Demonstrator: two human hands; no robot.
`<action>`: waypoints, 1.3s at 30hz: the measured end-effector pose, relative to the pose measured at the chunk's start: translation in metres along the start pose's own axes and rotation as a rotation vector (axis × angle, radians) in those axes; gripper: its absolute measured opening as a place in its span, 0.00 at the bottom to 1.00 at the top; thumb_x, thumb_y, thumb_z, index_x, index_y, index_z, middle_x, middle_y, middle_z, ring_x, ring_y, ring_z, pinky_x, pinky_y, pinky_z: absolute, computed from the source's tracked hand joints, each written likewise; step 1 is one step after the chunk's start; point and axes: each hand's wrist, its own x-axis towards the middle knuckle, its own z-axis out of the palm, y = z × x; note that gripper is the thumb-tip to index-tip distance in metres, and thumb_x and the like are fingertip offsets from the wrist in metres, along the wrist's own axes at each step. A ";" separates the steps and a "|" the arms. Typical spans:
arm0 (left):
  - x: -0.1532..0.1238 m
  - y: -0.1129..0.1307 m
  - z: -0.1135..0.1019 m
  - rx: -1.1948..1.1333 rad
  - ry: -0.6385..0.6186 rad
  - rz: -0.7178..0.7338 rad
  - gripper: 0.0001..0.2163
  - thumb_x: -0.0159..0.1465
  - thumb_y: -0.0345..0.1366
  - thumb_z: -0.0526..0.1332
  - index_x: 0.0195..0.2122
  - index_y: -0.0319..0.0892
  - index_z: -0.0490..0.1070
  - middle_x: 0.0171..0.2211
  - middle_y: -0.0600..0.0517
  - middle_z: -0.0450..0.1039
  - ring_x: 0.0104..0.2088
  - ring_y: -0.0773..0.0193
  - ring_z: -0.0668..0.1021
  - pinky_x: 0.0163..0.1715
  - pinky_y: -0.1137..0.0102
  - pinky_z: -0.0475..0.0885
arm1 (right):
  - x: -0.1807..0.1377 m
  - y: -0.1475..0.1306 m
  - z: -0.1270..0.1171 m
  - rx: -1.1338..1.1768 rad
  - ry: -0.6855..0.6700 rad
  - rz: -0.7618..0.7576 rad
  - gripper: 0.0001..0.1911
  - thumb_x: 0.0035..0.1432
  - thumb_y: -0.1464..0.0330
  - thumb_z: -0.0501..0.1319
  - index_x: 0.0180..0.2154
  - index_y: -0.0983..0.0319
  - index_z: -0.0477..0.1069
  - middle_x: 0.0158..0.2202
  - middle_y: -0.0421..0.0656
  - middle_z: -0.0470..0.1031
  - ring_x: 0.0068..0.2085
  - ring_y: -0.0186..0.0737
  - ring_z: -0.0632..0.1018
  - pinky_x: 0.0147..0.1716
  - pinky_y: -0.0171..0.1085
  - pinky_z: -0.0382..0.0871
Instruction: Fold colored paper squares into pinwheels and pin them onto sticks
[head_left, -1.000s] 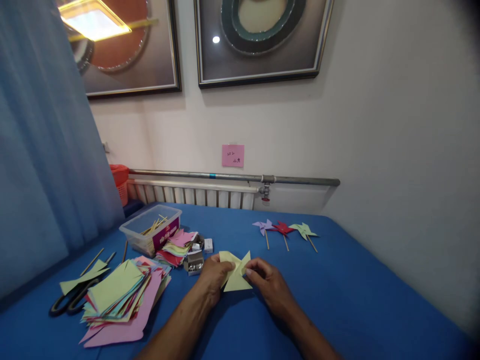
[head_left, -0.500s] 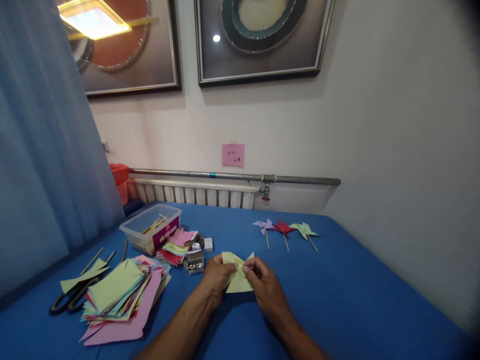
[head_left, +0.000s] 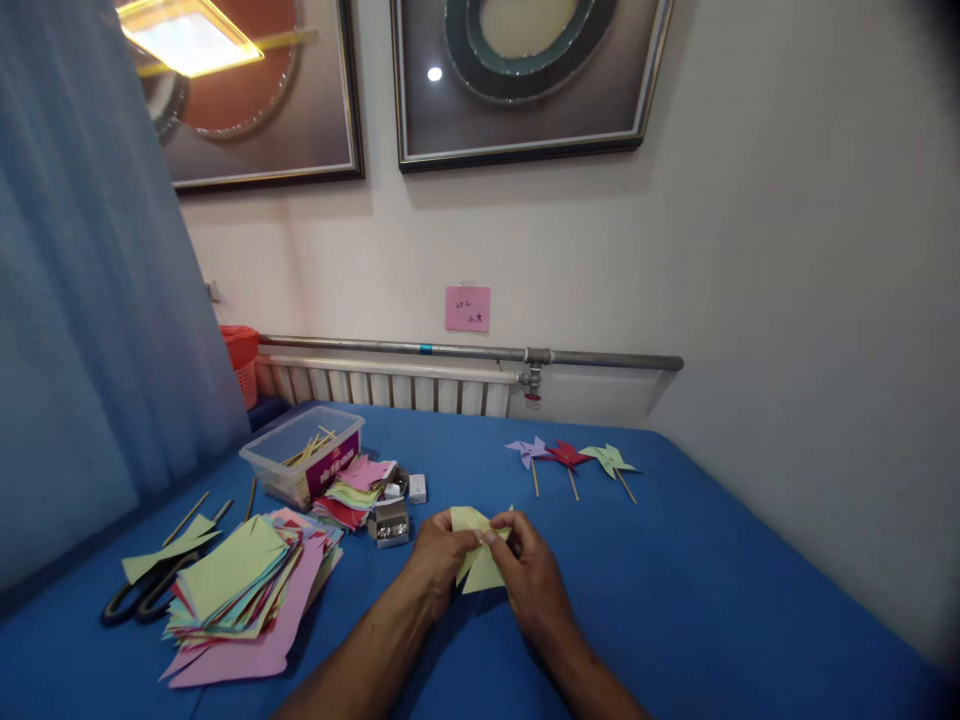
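Observation:
A pale yellow paper pinwheel (head_left: 484,574), partly folded, is held between my two hands above the blue table. My left hand (head_left: 441,555) pinches its left side, thumb near the middle. From the right, my right hand (head_left: 525,562) presses thumb and fingers together on the paper close to the centre. The folds under my fingertips are partly hidden. Just left of my left hand stands a small open box of metal pins (head_left: 390,525). Finished pinwheels in purple (head_left: 530,453), red (head_left: 568,456) and pale green (head_left: 610,460) lie on sticks at the back right.
At the left lies a stack of coloured paper (head_left: 232,585) beside black-handled scissors (head_left: 154,590). Behind are a clear plastic box (head_left: 300,455) with wooden sticks, a pile of cut paper (head_left: 352,495) and a small white box (head_left: 417,488). A radiator (head_left: 390,385) lines the wall.
My right hand's fingers have shifted up and in toward the paper's centre. The pale yellow paper has turned slightly, and its lower flaps now hang in a different shape.

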 end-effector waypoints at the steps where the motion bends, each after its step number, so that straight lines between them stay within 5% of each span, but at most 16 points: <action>1: -0.001 0.000 0.000 -0.005 -0.006 0.002 0.16 0.38 0.31 0.73 0.30 0.36 0.78 0.24 0.49 0.79 0.22 0.62 0.77 0.27 0.68 0.71 | 0.000 0.002 0.001 0.005 0.007 -0.002 0.14 0.60 0.54 0.60 0.39 0.57 0.70 0.23 0.34 0.66 0.25 0.39 0.69 0.25 0.35 0.62; 8: -0.003 0.001 0.004 -0.020 -0.020 -0.017 0.15 0.39 0.32 0.72 0.30 0.36 0.78 0.25 0.48 0.80 0.24 0.61 0.78 0.27 0.68 0.72 | 0.002 0.013 0.004 0.019 0.068 0.021 0.18 0.60 0.56 0.60 0.48 0.57 0.69 0.26 0.36 0.73 0.26 0.41 0.75 0.25 0.36 0.67; 20: -0.007 0.002 0.003 -0.063 -0.085 -0.028 0.17 0.41 0.34 0.73 0.33 0.34 0.79 0.28 0.45 0.81 0.26 0.61 0.79 0.30 0.68 0.73 | 0.002 0.007 0.002 -0.013 0.075 0.044 0.18 0.58 0.56 0.59 0.48 0.56 0.68 0.28 0.37 0.74 0.28 0.44 0.77 0.28 0.39 0.69; 39: 0.001 -0.004 -0.001 0.015 0.022 -0.006 0.16 0.39 0.30 0.72 0.32 0.37 0.76 0.25 0.48 0.79 0.24 0.61 0.78 0.27 0.68 0.72 | -0.001 0.007 0.002 -0.001 -0.011 -0.008 0.20 0.63 0.56 0.58 0.52 0.58 0.70 0.27 0.37 0.72 0.28 0.42 0.75 0.28 0.38 0.67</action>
